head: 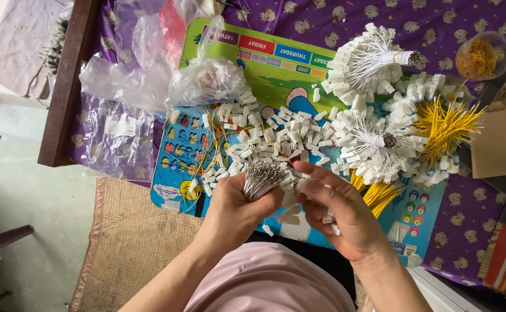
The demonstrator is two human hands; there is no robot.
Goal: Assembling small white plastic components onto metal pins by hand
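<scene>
the purple patterned cloth [473, 202] covers the work surface, and on it lies a colourful plastic mat [276, 75], which serves as the landmark here. off the mat's left edge sits a brown woven mat [131, 248] on the floor, and beyond the colourful mat's upper left corner a dark wooden plank [68, 81] runs up and down. crumpled clear plastic bags [149, 63] rest on the mat's upper left part. on the mat's right half lie bundles of white wires with white connectors [374, 63], tied at the middle, and a sheaf of yellow wires [444, 124] beside them. a brown cardboard piece [504, 141] lies past the mat's right edge, and a clear cup of yellow rubber bands [483, 55] stands beyond its upper right corner. a loose heap of small white connectors [270, 138] spreads over the mat's middle.

over the mat's lower edge, the left hand [235, 211] is closed in a fist around a bunch of wires with bare metal tips [261, 176], the tips fanning upward toward the heap. the right hand [340, 216] is just beside it, half curled, with fingers [316, 173] stretched toward the metal tips; a small white connector [327, 218] shows against its palm, though whether it is pinched there cannot be told.
</scene>
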